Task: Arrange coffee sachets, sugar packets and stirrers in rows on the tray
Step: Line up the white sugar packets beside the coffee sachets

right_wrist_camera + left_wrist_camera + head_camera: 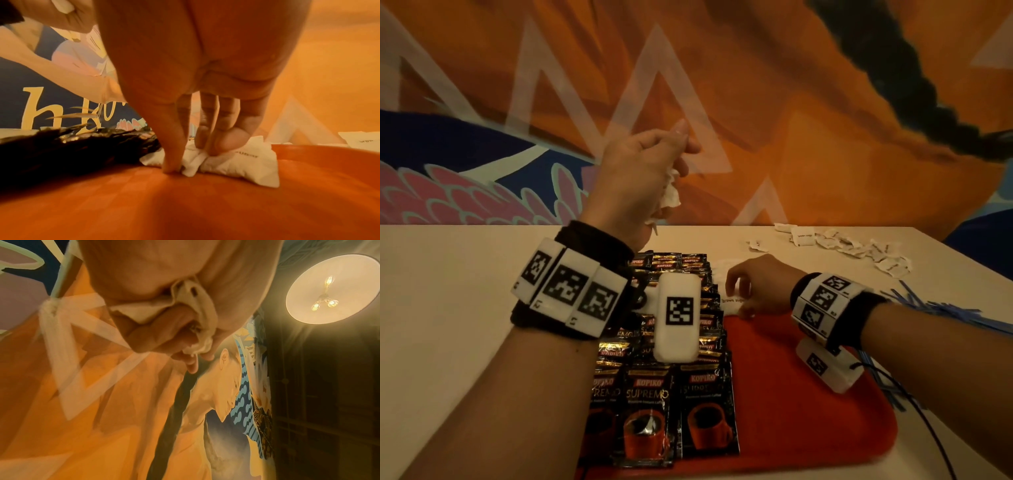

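A red tray (808, 411) lies in front of me, and black coffee sachets (654, 411) fill its left part in overlapping rows. My left hand (647, 171) is raised above the tray's far end and grips a bunch of white sugar packets (670, 197) in its fist; the left wrist view shows those sugar packets (193, 301) crumpled in the palm. My right hand (743, 294) is down at the tray's far end beside the sachets. Its thumb and fingers (216, 142) pinch a white sugar packet (242, 164) that lies on the tray floor (185, 203).
Loose sugar packets (842, 246) are scattered on the white table (465, 291) at the back right. Blue stirrers (928, 308) lie in a heap right of the tray. A painted wall stands just behind the table. The tray's right half is bare red.
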`<state>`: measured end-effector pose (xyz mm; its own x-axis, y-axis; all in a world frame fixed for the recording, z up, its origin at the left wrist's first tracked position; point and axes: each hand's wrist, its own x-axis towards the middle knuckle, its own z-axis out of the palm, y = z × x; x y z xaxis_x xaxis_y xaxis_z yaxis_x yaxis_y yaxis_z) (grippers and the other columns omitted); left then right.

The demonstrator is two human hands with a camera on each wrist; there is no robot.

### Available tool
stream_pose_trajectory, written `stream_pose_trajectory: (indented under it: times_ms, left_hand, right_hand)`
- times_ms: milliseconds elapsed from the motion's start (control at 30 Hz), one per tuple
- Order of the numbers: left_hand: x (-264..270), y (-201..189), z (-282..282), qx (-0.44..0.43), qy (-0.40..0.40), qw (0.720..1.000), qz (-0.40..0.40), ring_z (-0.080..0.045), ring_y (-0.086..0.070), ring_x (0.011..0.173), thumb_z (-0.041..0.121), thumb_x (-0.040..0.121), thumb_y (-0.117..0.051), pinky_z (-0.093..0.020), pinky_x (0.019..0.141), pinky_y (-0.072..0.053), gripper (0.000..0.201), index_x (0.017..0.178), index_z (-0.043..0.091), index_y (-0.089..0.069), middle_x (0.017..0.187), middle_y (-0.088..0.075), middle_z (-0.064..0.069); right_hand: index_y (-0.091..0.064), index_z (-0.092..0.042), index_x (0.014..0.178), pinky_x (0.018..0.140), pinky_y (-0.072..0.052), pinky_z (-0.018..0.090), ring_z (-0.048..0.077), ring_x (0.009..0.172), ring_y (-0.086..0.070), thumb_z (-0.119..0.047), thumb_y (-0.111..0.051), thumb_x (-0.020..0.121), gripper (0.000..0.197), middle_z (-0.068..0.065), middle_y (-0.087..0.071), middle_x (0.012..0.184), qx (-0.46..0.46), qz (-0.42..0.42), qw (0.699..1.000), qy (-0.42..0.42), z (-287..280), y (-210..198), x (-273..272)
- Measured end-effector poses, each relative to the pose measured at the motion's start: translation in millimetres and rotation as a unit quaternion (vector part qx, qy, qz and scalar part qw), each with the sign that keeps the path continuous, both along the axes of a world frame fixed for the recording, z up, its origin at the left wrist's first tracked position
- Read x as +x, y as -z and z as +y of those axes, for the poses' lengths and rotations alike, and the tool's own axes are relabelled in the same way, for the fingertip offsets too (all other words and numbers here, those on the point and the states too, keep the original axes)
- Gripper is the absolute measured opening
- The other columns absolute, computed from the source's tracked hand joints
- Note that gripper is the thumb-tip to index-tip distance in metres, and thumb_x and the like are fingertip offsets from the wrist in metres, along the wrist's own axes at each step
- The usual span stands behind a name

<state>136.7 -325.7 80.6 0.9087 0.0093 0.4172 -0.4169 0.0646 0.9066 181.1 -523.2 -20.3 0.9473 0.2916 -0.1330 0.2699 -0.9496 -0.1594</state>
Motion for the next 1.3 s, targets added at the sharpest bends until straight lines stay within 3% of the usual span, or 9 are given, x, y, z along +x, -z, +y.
stream_pose_trajectory:
  times_ms: [133, 233, 367, 500, 633, 833, 1033, 1200, 1300]
  left_hand:
    - [0.0, 0.9, -0.6, -0.039, 0.064, 0.996, 0.045, -0.004, -0.041, 0.043, 0.047, 0.102, -0.044, -0.017, 0.036, -0.029, 0.044, 0.088, 0.012, -0.067, 0.070, -0.053, 0.002]
    - [-1.2, -0.4, -2.5, -0.050, 0.081, 0.993, 0.064, -0.008, -0.040, 0.046, 0.053, 0.102, -0.036, -0.018, 0.038, -0.028, 0.055, 0.087, 0.009, -0.066, 0.067, -0.053, 0.000]
    - [-3.2, 1.2, -5.8, -0.048, 0.087, 0.992, 0.082, -0.010, -0.042, 0.047, 0.060, 0.101, -0.027, -0.018, 0.039, -0.030, 0.062, 0.088, 0.010, -0.062, 0.068, -0.052, -0.002]
    - [-8.3, -1.1, -9.6, -0.028, 0.104, 0.991, 0.084, -0.008, -0.052, 0.042, 0.061, 0.101, -0.020, -0.017, 0.037, -0.035, 0.061, 0.092, 0.011, -0.056, 0.058, -0.057, 0.002]
    - [-9.5, -0.5, -11.3, 0.019, 0.109, 0.991, 0.078, -0.006, -0.054, 0.045, 0.063, 0.099, -0.019, -0.018, 0.039, -0.039, 0.066, 0.102, 0.009, -0.056, 0.054, -0.059, 0.005]
    - [-9.3, 1.2, -14.7, 0.055, 0.103, 0.990, 0.074, -0.008, -0.053, 0.049, 0.067, 0.083, -0.038, -0.021, 0.042, -0.040, 0.064, 0.111, 0.013, -0.058, 0.056, -0.059, 0.006]
    - [-10.1, 0.8, -16.2, 0.020, 0.144, 0.988, 0.057, -0.007, -0.055, 0.050, 0.034, 0.082, -0.059, -0.019, 0.042, -0.041, 0.036, 0.105, 0.007, -0.056, 0.067, -0.065, 0.003]
    - [-9.9, -0.7, -10.3, 0.021, 0.181, 0.981, 0.072, -0.011, -0.053, 0.047, 0.018, 0.089, -0.060, -0.018, 0.037, -0.039, 0.026, 0.111, 0.005, -0.057, 0.072, -0.066, -0.002]
    - [-9.3, 0.3, -8.3, 0.030, 0.174, 0.980, 0.095, -0.010, -0.052, 0.043, 0.005, 0.094, -0.054, -0.016, 0.033, -0.037, 0.021, 0.114, 0.001, -0.056, 0.069, -0.068, -0.003]
  right_hand:
    - [-0.065, -0.029, 0.110, 0.069, -0.046, 0.022, 0.005, 0.084, -0.058, -0.037, -0.084, 0.074, 0.041, -0.010, -0.065, 0.101, 0.050, -0.038, 0.998, -0.013, -1.2, -18.1, -3.9]
    - [-0.066, -0.027, 0.100, 0.071, -0.050, 0.021, 0.003, 0.079, -0.062, -0.039, -0.080, 0.078, 0.029, -0.014, -0.065, 0.088, 0.168, -0.107, 0.980, -0.008, 4.5, -44.0, -8.7]
    - [-0.069, -0.022, 0.088, 0.059, -0.047, 0.016, 0.002, 0.067, -0.062, -0.030, -0.075, 0.084, 0.012, -0.009, -0.068, 0.076, 0.395, -0.209, 0.894, -0.029, 19.9, -78.6, -23.8]
    - [-0.069, -0.010, 0.095, 0.055, -0.051, 0.027, 0.013, 0.066, -0.065, -0.027, -0.072, 0.084, 0.020, 0.000, -0.072, 0.077, 0.584, -0.135, 0.798, -0.067, 34.1, -94.4, -41.4]
    - [-0.070, -0.014, 0.104, 0.058, -0.053, 0.027, 0.011, 0.069, -0.063, -0.021, -0.070, 0.089, 0.017, 0.010, -0.071, 0.093, 0.551, -0.142, 0.817, -0.091, 37.6, -88.5, -44.4]
    - [-0.072, -0.008, 0.087, 0.054, -0.052, 0.028, 0.011, 0.064, -0.059, -0.011, -0.072, 0.086, 0.003, 0.014, -0.071, 0.089, 0.564, -0.177, 0.799, -0.108, 35.6, -87.1, -45.3]
    - [-0.069, -0.011, 0.084, 0.056, -0.052, 0.029, 0.012, 0.061, -0.062, -0.008, -0.067, 0.090, 0.007, 0.003, -0.069, 0.071, 0.627, -0.195, 0.752, -0.059, 37.9, -83.1, -42.2]
    - [-0.067, -0.012, 0.084, 0.065, -0.059, 0.041, 0.019, 0.070, -0.066, -0.010, -0.066, 0.091, 0.007, 0.007, -0.070, 0.080, 0.663, -0.220, 0.715, -0.022, 39.3, -83.4, -40.6]
    - [-0.060, -0.014, 0.085, 0.065, -0.056, 0.038, 0.023, 0.076, -0.067, -0.011, -0.059, 0.096, 0.012, 0.007, -0.069, 0.087, 0.713, -0.214, 0.668, 0.017, 31.0, -89.3, -38.5]
